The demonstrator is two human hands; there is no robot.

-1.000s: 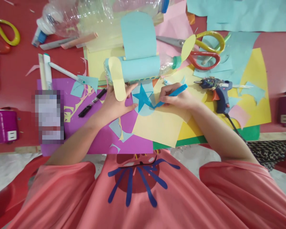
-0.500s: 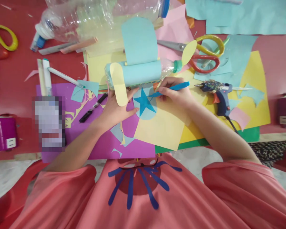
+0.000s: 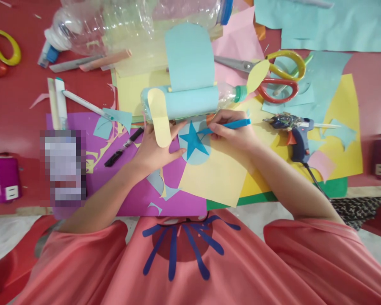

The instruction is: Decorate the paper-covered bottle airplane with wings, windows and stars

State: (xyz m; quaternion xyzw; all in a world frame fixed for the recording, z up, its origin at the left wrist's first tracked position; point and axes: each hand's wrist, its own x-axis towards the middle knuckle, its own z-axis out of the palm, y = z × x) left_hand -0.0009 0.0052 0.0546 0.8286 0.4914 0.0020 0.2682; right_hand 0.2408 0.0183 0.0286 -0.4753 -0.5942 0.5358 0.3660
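A light blue paper circle [image 3: 198, 157] with a solid blue star [image 3: 194, 140] on it lies on a cream sheet [image 3: 216, 178]. My right hand [image 3: 231, 131] is closed around a blue felt-tip pen [image 3: 238, 123], its tip at the star's right arm. My left hand [image 3: 154, 152] rests with fingers spread, thumb and fingertips at the circle's left edge. A cream paper strip [image 3: 160, 123] with rounded ends covers part of that hand. Just beyond both hands lies a plastic bottle wrapped in light blue paper [image 3: 190, 101], with a green cap and a pale yellow leaf shape.
Scissors [image 3: 282, 78] and a glue gun [image 3: 300, 135] lie to the right. Left are a black marker [image 3: 123, 146], white pens [image 3: 85, 103], a blurred phone [image 3: 65, 165] and paper scraps. Large clear bottles [image 3: 104, 25] lie at the back. Purple paper [image 3: 139, 190] spreads in front.
The pen and my right hand have shifted slightly, and the pen lies flatter. Blue colour fills the star as before. The view has shifted a little; my left hand stays at the circle.
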